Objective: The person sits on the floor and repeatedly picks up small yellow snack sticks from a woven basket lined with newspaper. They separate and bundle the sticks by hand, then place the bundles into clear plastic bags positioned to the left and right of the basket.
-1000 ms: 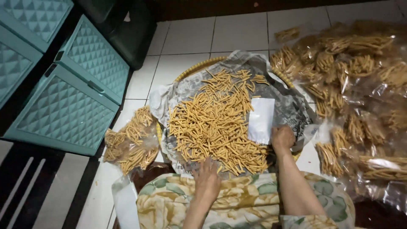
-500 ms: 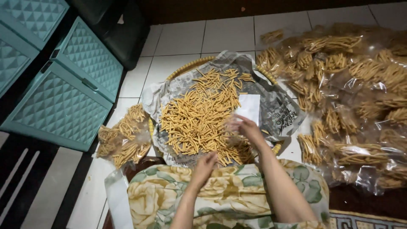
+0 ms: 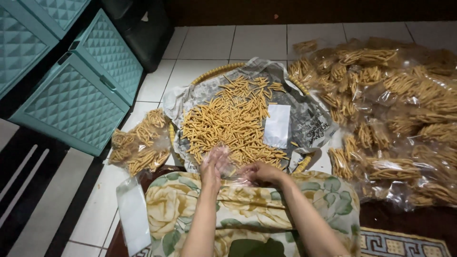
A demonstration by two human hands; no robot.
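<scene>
Clear, flimsy plastic bag (image 3: 227,164) is sitting at the tray's near edge; I'm seeing my left hand (image 3: 213,166) and right hand (image 3: 260,172) pinching its mouth, fingers closed on slippery film. Beyond, brittle snack sticks (image 3: 233,121) are lying heaped on the paper-lined tray (image 3: 214,72).

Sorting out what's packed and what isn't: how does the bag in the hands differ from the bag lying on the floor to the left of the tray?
The bag in the hands looks empty and see-through; the floor bag is full of snack sticks. The held bag is gripped by the left hand and right hand at the tray edge; the floor bag lies untouched on the tiles. Both are clear plastic.
</scene>
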